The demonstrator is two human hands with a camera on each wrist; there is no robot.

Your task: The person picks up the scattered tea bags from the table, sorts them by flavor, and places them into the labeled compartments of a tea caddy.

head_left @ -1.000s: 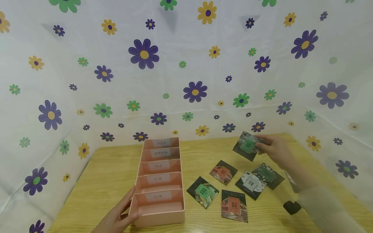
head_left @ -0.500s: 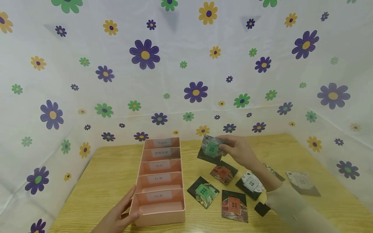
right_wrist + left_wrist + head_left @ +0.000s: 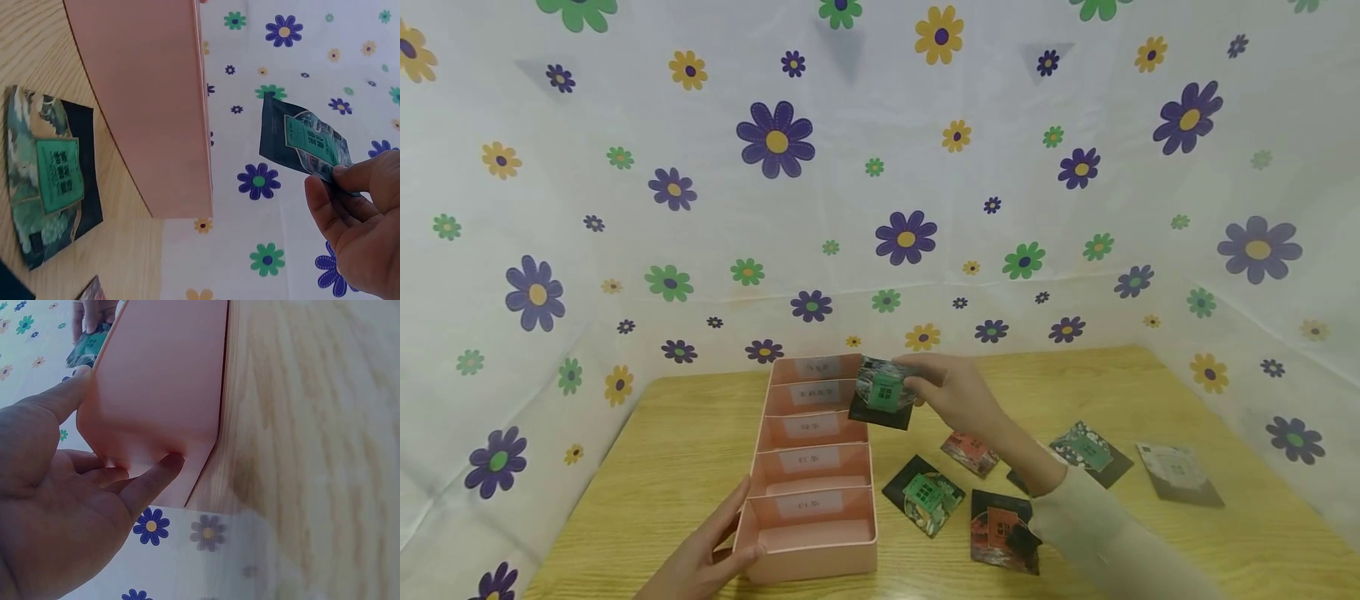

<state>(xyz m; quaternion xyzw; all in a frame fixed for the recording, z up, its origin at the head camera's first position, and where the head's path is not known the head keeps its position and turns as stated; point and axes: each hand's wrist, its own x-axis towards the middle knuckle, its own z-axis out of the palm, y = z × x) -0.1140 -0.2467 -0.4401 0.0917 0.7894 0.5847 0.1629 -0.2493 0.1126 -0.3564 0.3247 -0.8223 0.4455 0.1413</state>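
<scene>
Leftward to the box (image 3: 808,562) our right hand (image 3: 951,392) has carried one sachet (image 3: 883,396), and we pinch it at its edge, raised by the box's right rim, in the far half. Our left hand (image 3: 703,550) grips the box's near left corner. Other sachets (image 3: 925,496) lie on the table (image 3: 685,450), right of the box; flowered cloth (image 3: 835,192) hangs behind it.

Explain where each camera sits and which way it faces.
Head: worn on the head, facing forward and down over the pink box and table; left hand and right hand show.
Left wrist: on that wrist, facing the pink box's outside; left hand shows, right hand partly, at top.
Right wrist: on that wrist, facing the held packet; only right hand shows.
Both wrist views share pink box and packet.
</scene>
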